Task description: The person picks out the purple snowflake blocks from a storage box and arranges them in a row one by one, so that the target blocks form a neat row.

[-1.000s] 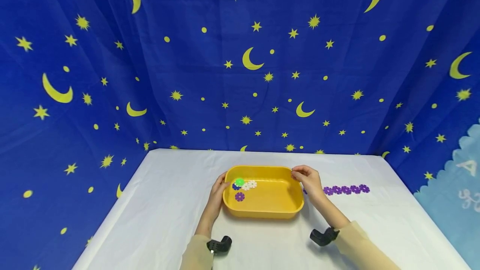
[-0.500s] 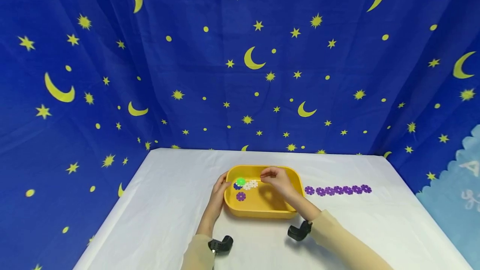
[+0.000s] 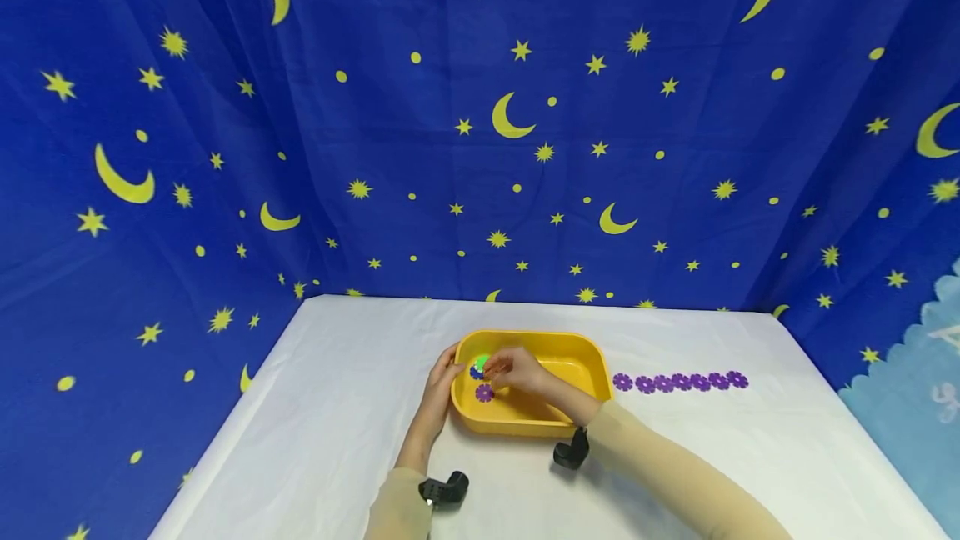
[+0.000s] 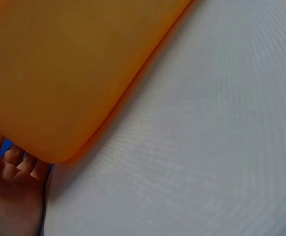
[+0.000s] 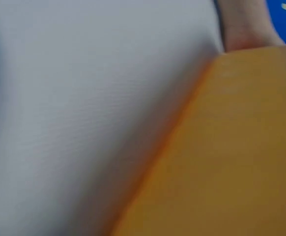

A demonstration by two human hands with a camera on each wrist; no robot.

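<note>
In the head view, a yellow plastic bin (image 3: 517,427) stands on the white table. My left hand (image 3: 435,394) grips its left end, thumb at the rim; the left wrist view has those fingers (image 4: 27,164) against the bin's outer wall. My right hand (image 3: 519,372) reaches inside with bent fingers, over where white flower-shaped discs lay. Whether it touches one is hidden. By its fingertips are a purple flower disc (image 3: 484,392), a green disc (image 3: 482,362) and a blue disc (image 3: 476,373). The right wrist view is blurred, mostly the bin's side (image 5: 221,147).
A row of several purple flower discs (image 3: 681,382) runs rightward over the table (image 3: 675,457) from the bin's right end. Blue cloth (image 3: 420,157) with yellow moons and stars hangs behind and at the sides.
My right hand has moved left from the bin's right rim, across the inside, to the discs at the left. My left hand keeps its hold on the bin.
</note>
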